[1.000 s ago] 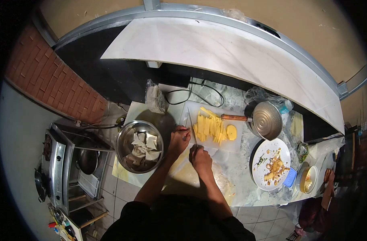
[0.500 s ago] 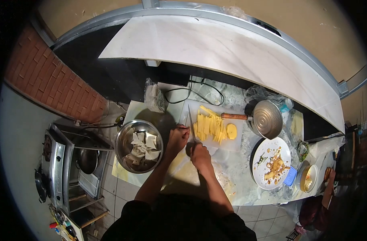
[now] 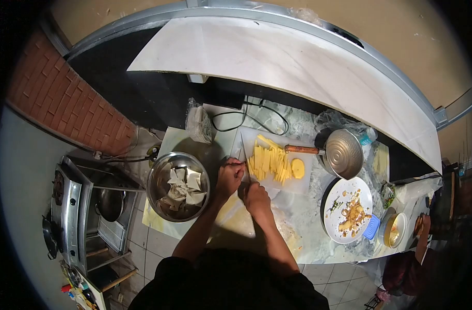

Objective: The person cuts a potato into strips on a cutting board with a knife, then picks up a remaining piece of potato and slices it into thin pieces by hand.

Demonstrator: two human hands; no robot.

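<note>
My right hand (image 3: 256,198) grips the handle of a knife (image 3: 244,157) whose blade points away from me across the left end of a white cutting board (image 3: 303,182). My left hand (image 3: 229,176) is curled on the board beside the blade, fingertips pressed down on a piece I cannot make out. A pile of yellow cut strips (image 3: 269,161) lies on the board just right of the blade, with a round yellow slice (image 3: 297,168) at its right end.
A steel bowl (image 3: 154,187) with pale scraps sits left of my hands. A steel saucepan (image 3: 344,153) with a wooden handle, a white plate (image 3: 337,213) with food bits and a small bowl (image 3: 398,231) stand on the right. A stove (image 3: 70,217) is at far left.
The knife blade has shifted slightly toward the board's left edge and my hands have drawn closer together. The view moved a little.
</note>
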